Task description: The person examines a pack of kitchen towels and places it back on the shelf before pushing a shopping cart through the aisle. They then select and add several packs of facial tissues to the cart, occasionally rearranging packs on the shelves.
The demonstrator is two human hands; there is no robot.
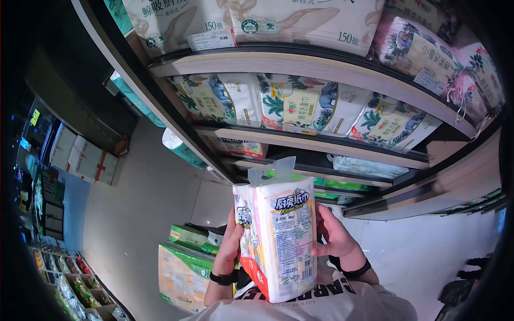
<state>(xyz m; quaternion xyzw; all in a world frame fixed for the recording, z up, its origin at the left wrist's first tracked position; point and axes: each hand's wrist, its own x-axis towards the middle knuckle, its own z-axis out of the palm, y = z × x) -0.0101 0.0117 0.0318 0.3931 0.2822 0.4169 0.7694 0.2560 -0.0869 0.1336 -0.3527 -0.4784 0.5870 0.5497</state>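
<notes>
A plastic-wrapped pack of kitchen towels (292,241) is held upright in front of my chest, its printed side turned up to me. My left hand (229,241) grips its left side, the fingers partly hidden behind it. On the right side my right hand (336,235) presses with the thumb on the edge, the other fingers behind the pack. A clear plastic carry handle (276,170) sticks up from its top. Dark bands circle both wrists.
Shelves ahead carry packs of face towels (300,104), with larger tissue packs (257,24) above. A green-and-orange pack (184,273) stands on the floor at lower left. White boxes (83,155) sit far left, near produce bins (80,289).
</notes>
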